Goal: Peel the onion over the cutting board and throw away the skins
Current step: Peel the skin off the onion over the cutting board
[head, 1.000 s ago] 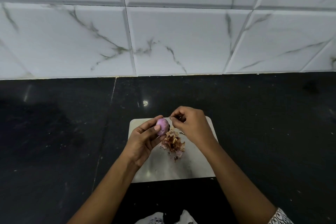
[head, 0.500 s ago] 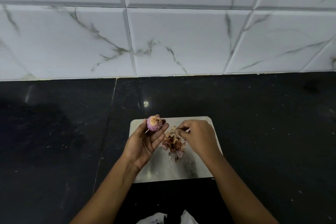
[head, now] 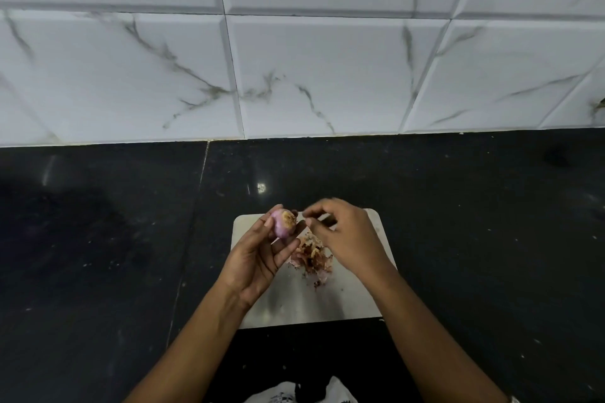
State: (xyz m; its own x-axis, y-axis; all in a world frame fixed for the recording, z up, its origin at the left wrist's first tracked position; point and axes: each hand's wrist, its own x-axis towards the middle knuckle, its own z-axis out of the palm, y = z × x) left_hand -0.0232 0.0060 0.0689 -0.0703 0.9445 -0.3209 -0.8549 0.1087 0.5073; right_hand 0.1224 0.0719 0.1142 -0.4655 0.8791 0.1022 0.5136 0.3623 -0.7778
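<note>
My left hand point(head: 258, 258) holds a small purple onion point(head: 282, 223) at its fingertips, above the far left corner of the white cutting board point(head: 294, 304). The onion's brown root end faces right. My right hand point(head: 347, 235) is blurred by motion, with its fingers curled. Its thumb and forefinger pinch at the skin on the onion's root end. A pile of brown and pink onion skins point(head: 313, 259) lies on the board between my hands.
The board sits on a black stone counter point(head: 474, 239) against a white marble-tiled wall point(head: 311, 75). A seam in the counter point(head: 193, 222) runs left of the board. A patterned white cloth point(head: 294, 394) shows at the bottom edge.
My left hand turned the onion so its root end shows. My right hand dropped to the skin pile, then rose back to the onion.
</note>
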